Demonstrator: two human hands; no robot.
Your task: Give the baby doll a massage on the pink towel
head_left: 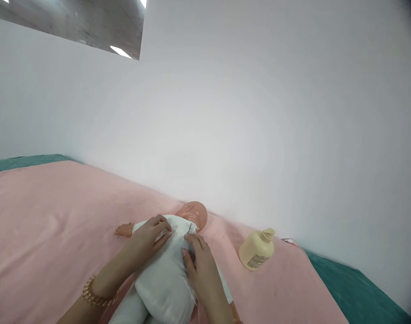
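Observation:
A baby doll [164, 283] in a white garment lies with its bald head [195, 213] toward the wall, the head turned so an ear shows. My left hand [153, 234] rests on the left side of its upper body, fingers bent loosely with the thumb apart. On the other side of the upper body lies my right hand [200, 261], its thumb and fingers apart and touching the white cloth. Thin white strings hang by the garment's right side. Part of the torso is hidden under my hands.
A pale yellow pump bottle [255, 252] stands to the right of the doll. Pink cloth [50, 216] covers the surface, with green fabric [357, 283] beyond its edges. The white wall [225, 112] rises behind, with a reflective panel [90, 27] at upper left.

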